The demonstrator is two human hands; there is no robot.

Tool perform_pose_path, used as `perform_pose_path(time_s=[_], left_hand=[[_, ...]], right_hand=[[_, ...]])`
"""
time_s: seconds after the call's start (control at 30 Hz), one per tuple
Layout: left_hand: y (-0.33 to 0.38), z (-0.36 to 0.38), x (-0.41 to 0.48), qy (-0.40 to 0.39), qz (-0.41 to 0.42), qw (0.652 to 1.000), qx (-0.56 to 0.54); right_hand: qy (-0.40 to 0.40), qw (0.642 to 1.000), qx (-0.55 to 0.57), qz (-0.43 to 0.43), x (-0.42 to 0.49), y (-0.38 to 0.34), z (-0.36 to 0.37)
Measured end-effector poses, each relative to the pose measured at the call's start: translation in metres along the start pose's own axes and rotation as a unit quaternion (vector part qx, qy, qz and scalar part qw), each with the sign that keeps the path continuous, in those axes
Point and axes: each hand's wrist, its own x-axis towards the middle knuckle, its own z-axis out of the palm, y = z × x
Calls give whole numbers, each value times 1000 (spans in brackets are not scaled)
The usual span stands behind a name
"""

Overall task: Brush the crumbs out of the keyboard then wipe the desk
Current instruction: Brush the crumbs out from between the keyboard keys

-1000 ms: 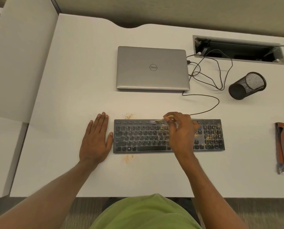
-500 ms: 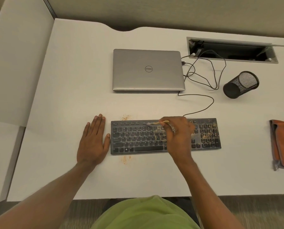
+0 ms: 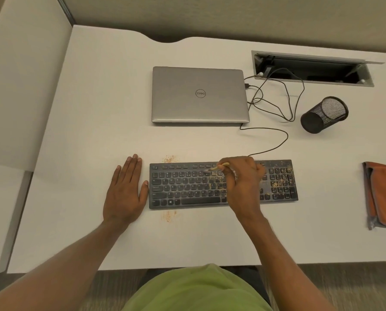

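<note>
Left hand (image 3: 124, 194) lies flat on the desk (image 3: 93, 131), fingers straight, thumb just beside the left end of the keyboard (image 3: 187, 187). Right hand (image 3: 243, 182) is over the middle keys, fingers curled round a small brush (image 3: 220, 167) whose pale bristles meet the upper rows. Orange crumbs (image 3: 279, 176) speckle the number pad and middle keys, and two small scatters lie on the desk beside the keyboard's left part. An orange cloth (image 3: 385, 194) lies well to the right
</note>
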Motion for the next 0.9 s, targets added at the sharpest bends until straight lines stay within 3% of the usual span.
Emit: perform_pose_path(time_s=[0.17, 0.37, 0.6, 0.9], left_hand=[[0, 0, 0, -3, -2, 1000, 0], [1, -1, 0, -5, -5, 1000, -2], [0, 1, 0, -2, -4, 1000, 0], [-1, 2, 0, 3, 1, 1000, -2]], right_hand=[[51, 994, -94, 34, -2, 8, -9], [53, 998, -22, 35, -4, -4, 2], [83, 990, -101, 54, -12, 5, -8], [92, 992, -54, 72, -28, -1, 11]])
